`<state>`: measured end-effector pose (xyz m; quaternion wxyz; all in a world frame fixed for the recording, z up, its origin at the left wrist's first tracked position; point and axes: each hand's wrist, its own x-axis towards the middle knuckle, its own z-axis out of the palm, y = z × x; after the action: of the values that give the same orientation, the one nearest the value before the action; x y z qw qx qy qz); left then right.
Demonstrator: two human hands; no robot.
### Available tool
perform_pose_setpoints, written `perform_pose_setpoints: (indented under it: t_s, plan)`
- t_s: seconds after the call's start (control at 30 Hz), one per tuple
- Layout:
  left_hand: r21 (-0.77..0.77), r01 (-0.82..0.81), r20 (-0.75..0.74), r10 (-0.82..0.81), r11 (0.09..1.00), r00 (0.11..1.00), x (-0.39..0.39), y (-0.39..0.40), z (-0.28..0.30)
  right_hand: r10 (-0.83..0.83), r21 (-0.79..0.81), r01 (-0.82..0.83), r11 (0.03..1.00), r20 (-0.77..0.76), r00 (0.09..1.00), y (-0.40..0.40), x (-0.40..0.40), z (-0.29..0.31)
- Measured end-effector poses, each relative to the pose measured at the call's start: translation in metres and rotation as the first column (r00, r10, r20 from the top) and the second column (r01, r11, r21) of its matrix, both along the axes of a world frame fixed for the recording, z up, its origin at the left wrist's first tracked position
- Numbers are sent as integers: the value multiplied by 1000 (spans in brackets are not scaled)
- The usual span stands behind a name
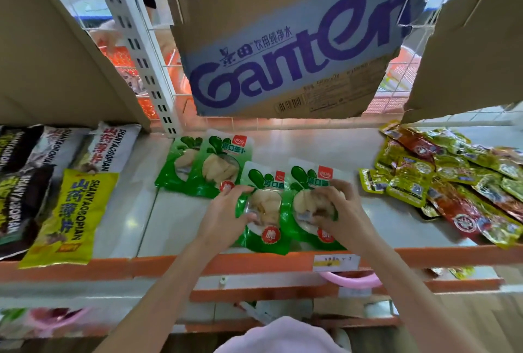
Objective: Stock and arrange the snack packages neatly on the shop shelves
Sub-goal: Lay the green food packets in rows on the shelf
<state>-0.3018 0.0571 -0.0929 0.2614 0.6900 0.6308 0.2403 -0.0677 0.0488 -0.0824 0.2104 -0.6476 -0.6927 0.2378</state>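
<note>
1. Left hand (226,212): fingers (243,190) curled round the left edge of a green-and-white plastic snack pouch with a clear window (264,211), gripping it.
2. Right hand (336,208): fingers (329,192) curled over a second matching green pouch (307,183), gripping it just beside the first.
3. Both pouches lie flat near the front of the white shop shelf (283,143), above its orange front edge (169,265).
4. Two more green pouches (209,166) lie overlapped behind, to the left.
5. Left: a yellow flat snack bag (73,216) with grey and black ones.
6. Right: a loose heap of small yellow-green and red sachets (452,180).
7. Above: a brown cardboard sheet with purple lettering (288,49).
</note>
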Motion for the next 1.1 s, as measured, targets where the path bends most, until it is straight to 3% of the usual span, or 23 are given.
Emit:
perform_pose_setpoints:
  t_s: [0.17, 0.3, 0.43, 0.5, 0.6, 0.73, 0.83, 0.93, 1.03, 1.1]
  plan:
    - [147, 40, -19, -38, 988, 999, -3, -8, -2, -243, 5, 244, 970, -91, 966, -12, -9, -10]
    - [318, 38, -15, -34, 947, 999, -8, -12, 4, -238, -32, 236, 971, -87, 968, -8, -15, -7]
    - [439, -78, 16, 78, 895, 997, -29, -1, 12, -201, -24, 199, 980, -60, 978, -3, -29, -8]
    - [433, -145, -5, 164, 889, 987, -46, 7, 10, -190, -42, 188, 981, -45, 981, 0, -37, -9]
    - [310, -229, -179, 293, 923, 939, -73, 14, -2, -126, -39, 123, 992, -77, 989, 4, -46, -10]
    - [181, -209, -181, 241, 961, 953, -82, 10, -10, -74, -38, 67, 997, -237, 969, 8, -55, -9]
    - [189, -199, -184, 234, 961, 955, -79, 7, -7, -130, -68, 111, 991, -443, 887, 11, -59, -6]
    - [194, -185, -205, 224, 963, 953, -79, 5, -5, -223, -51, 246, 968, -629, 745, 14, -58, 3]
    - [229, -152, -243, 208, 961, 947, -76, 1, -6, -189, -54, 246, 968, -798, 572, 17, -63, 22]
    - [249, -126, -248, 189, 960, 950, -72, 0, -9, -141, -34, 208, 977, -840, 524, 19, -73, 29]
